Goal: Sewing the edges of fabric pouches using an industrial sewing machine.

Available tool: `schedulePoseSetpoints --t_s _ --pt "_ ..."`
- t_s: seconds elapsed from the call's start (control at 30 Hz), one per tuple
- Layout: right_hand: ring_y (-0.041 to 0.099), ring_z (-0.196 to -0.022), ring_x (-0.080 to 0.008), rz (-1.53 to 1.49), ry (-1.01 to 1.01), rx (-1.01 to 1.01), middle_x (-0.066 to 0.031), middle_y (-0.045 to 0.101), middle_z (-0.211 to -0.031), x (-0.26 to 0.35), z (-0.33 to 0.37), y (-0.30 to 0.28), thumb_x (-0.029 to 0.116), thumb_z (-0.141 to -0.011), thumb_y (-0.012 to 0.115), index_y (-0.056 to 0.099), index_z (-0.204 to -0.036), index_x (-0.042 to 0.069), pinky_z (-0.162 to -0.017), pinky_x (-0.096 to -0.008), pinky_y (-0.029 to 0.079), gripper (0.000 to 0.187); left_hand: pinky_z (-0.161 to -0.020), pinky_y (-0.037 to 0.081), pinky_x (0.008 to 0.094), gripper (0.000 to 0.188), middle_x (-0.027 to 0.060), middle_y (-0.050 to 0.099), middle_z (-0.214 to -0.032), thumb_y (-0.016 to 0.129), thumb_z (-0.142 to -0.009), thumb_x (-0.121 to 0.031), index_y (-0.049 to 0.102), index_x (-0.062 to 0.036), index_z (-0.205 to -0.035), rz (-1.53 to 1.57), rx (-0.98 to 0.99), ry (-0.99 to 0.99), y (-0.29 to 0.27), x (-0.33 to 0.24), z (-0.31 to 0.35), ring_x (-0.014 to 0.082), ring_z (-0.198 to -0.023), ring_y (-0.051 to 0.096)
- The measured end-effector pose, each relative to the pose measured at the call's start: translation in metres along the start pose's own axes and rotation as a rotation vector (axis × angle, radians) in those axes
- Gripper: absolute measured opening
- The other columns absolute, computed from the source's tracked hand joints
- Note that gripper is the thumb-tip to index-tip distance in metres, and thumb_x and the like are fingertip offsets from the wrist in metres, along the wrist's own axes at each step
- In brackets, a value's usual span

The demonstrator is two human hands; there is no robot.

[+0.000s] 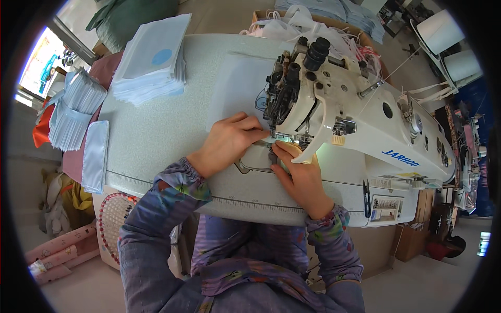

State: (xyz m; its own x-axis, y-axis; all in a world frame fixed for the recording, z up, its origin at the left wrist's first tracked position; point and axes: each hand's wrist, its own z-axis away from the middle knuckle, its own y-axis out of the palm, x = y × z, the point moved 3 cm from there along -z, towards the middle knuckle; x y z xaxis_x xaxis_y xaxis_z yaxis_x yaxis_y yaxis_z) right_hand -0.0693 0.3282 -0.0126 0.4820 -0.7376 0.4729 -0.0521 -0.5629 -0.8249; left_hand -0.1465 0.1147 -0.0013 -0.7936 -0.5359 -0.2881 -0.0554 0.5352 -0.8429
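Observation:
A white sewing machine (360, 117) stands on the pale table, its dark needle mechanism facing left. Under its head lies a thin pale blue fabric piece (237, 86) with a small round blue print by the needle area. My left hand (224, 143) is closed at the near edge of this piece, fingers curled and thumb tip close to the presser foot. Beside the foot, my right hand (302, 180) has its index finger stretched toward the needle plate and its thumb apart from it. The lit stitching spot is partly hidden by my fingers.
A stack of pale blue fabric pieces (148, 78) sits at the back left, with folded bundles (78, 109) further left. Black thread snips (367, 198) lie at the right by a small parts tray (385, 209). Behind the machine is a box of white straps (297, 23).

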Motion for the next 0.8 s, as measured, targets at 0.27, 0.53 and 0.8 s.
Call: schedulePoseSetpoints --t_s 0.27,0.53,0.8 --pt "0.069 -0.125 -0.0375 -0.027 -0.019 -0.039 -0.0128 0.072 -0.14 0.001 -0.001 0.001 0.014 -0.093 0.083 0.073 -0.14 0.006 -0.105 -0.0475 0.053 0.048 -0.095 0.06 0.0461 0.027 0.0124 0.075 -0.12 0.074 -0.087 -0.003 0.08 -0.0056 -0.114 0.303 0.184 -0.05 0.008 0.058 -0.037 0.0385 -0.113 0.071" --pt "0.069 -0.127 -0.0361 -0.019 -0.045 -0.068 -0.0121 0.074 -0.14 0.004 0.0 0.001 0.013 -0.094 0.083 0.073 -0.14 0.007 -0.107 -0.0481 0.052 0.047 -0.103 0.057 0.0467 0.017 0.015 0.075 -0.126 0.075 -0.092 -0.004 0.076 -0.0021 -0.11 0.356 0.075 -0.04 0.01 0.065 -0.035 0.04 -0.118 0.069" --pt "0.069 -0.118 -0.0391 -0.161 0.029 -0.2 -0.0138 0.075 -0.133 0.002 0.002 -0.001 0.001 -0.095 0.075 0.076 -0.135 0.007 -0.102 -0.047 0.054 0.04 -0.099 0.057 0.0425 0.053 0.0131 0.065 -0.142 0.081 -0.093 -0.032 0.07 -0.0225 -0.144 -0.434 0.184 -0.249 -0.009 -0.048 0.035 0.0304 -0.117 0.068"
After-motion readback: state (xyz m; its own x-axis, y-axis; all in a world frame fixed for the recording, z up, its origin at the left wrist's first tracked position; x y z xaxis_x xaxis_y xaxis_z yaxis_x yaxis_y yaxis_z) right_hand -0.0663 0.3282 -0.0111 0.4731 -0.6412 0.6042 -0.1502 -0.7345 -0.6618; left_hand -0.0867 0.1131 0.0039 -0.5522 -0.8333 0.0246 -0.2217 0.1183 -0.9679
